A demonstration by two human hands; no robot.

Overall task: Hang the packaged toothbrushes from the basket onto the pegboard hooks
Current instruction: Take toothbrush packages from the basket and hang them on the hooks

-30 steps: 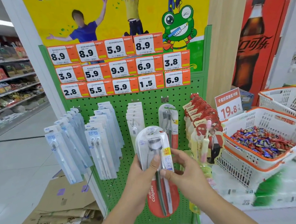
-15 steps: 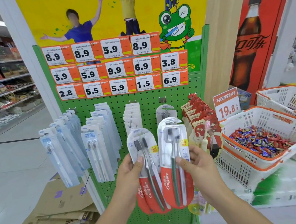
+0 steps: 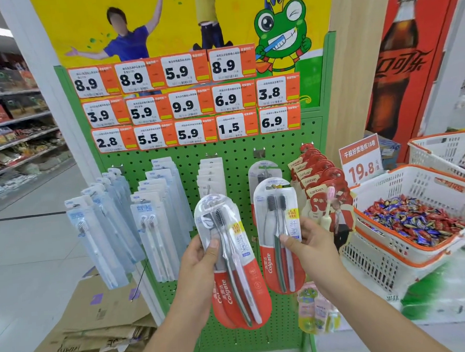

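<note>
- A second ago both hands held one stack; now the right hand [image 3: 310, 241] pinches a single toothbrush pack [image 3: 280, 235], lifted apart toward the hook [image 3: 260, 153] above it.
- The left hand [image 3: 201, 256] grips the remaining packs [image 3: 231, 260], seemingly two or three.
- The supply basket is out of view; the hook's tip hides behind a hung pack.

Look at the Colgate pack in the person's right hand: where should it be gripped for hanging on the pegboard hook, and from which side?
Grip the Colgate pack at mid-body, from its right edge, as the right hand does: thumb on the front, fingers behind. It stands upright, so its rounded top stays clear to meet the hook.
</note>
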